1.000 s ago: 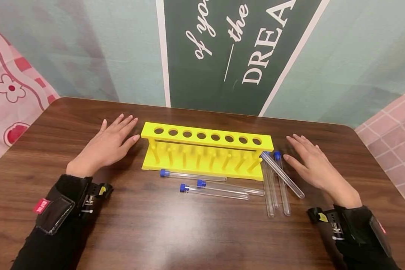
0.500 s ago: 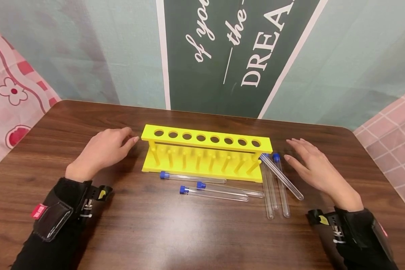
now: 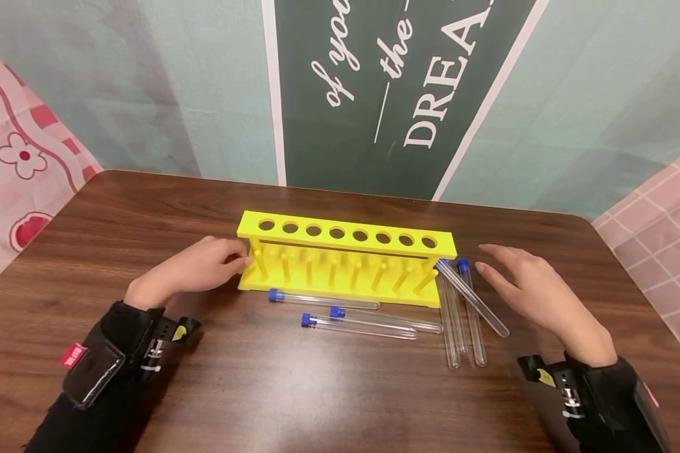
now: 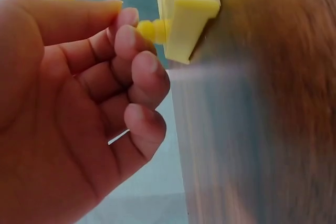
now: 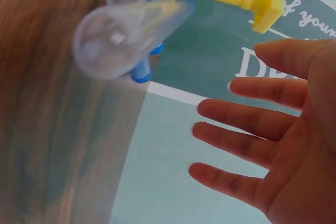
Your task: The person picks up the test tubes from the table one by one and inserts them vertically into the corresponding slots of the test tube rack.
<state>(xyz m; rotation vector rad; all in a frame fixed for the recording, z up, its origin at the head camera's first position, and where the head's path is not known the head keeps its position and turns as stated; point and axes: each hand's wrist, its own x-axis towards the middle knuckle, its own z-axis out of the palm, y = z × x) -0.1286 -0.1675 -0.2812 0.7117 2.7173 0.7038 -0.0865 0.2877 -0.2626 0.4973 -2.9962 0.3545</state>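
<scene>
Eight holes run along the top of the yellow rack [image 3: 348,234] we've got in mid-frame, base down on the table. Its long axis goes left to right, right end dipping a touch lower in the frame. The relation that matters: our left hand [image 3: 198,264] is right at the rack's left end, so the rack stretches away to the right of those fingertips, and that hand is clearly the nearer one. Those fingers are curled, thumb and index close together by the end post; whether they're actually pinching it, we can't tell, even from the left wrist view.

Three capped tubes lie in front of it, caps to the left, like this one [image 3: 328,300]. More are bunched off the right end, with a slanted tube [image 3: 473,297] on top. Just right of those sits our right hand [image 3: 535,289], fingers spread, holding nothing.

Further out: brown table [image 3: 249,390], lettered dark green panel [image 3: 328,145] up top, flowery pink cloth [image 3: 22,119] upper left.
</scene>
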